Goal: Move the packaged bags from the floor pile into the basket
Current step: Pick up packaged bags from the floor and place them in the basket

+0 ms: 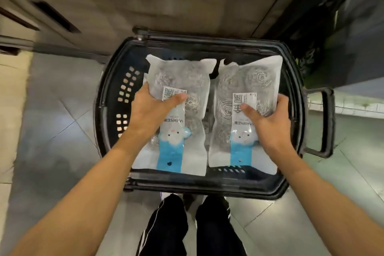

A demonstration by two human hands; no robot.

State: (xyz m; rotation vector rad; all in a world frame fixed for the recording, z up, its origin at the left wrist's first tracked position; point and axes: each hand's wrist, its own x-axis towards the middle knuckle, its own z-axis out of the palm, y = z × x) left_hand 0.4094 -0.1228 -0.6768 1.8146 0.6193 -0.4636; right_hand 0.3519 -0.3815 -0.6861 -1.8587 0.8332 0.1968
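inside the basket rim, each hand's grip holds one bag: left hand, right hand.

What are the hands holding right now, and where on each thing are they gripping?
Each hand grips one packaged bag at mid-length: the left hand on the left bag, the right hand on the right bag, over the basket.

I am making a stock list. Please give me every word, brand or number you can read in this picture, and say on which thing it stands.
Left bag, white label: one big character, upside down and blurred, not readable.
Left bag, line under it: small upside-down script, too blurred to quote.
Right bag, white label: the same big character, also not readable.
Right bag, small line: too blurred.
Basket: no text visible.
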